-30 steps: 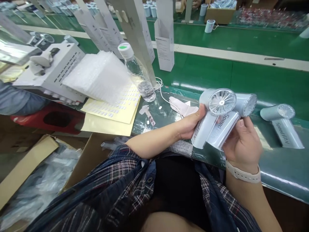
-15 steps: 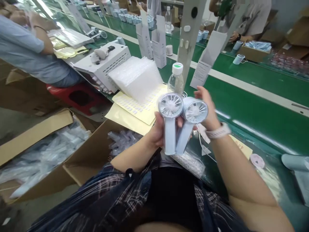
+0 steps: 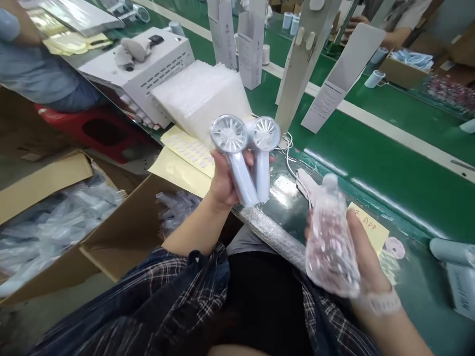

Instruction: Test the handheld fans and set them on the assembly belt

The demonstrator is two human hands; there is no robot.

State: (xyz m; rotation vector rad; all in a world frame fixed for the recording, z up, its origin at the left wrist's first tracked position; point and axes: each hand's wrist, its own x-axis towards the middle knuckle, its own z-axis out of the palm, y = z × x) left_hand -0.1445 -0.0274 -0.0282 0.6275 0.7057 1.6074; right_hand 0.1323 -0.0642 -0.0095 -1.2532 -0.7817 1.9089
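Note:
My left hand (image 3: 221, 184) is closed round two light-blue handheld fans, their heads up and their handles slanting apart. One fan (image 3: 243, 178) leans left with its round clear grille facing me; the other fan (image 3: 262, 173) stands nearly upright at its right. Both look glossy, as if wrapped in clear film. My right hand (image 3: 365, 254) grips a clear plastic bottle (image 3: 331, 237) from its right side, cap end away from me, over the front of the bench. The bottle is blurred by motion. Most of the right fingers are hidden behind it.
Bubble-wrap sheets (image 3: 204, 94) and yellow label sheets (image 3: 178, 168) lie beyond my left hand, near a white metal box (image 3: 148, 74). A cardboard box (image 3: 122, 232) holds clear plastic pieces. A metal post (image 3: 306, 64) and an upright white carton (image 3: 343, 79) stand behind. A co-worker's arm (image 3: 22, 24) is at far left.
My right hand has left the fans, taken the bottle from behind them, and brought it right and nearer to me. My left hand, still holding both fans, appears further left and higher.

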